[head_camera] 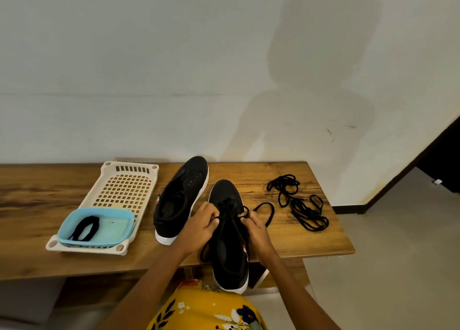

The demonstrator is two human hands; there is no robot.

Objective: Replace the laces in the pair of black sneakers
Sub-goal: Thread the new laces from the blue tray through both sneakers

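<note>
Sneakers sit on the counter point(286, 240); the near shoe point(230, 242) hangs over its edge. Our left hand point(202, 226) and right hand point(256, 223) each pinch its lace point(265, 211) with closed fingers. If we tug too hard, the shoe may slide off. Our hands hide the lace holes.
</note>
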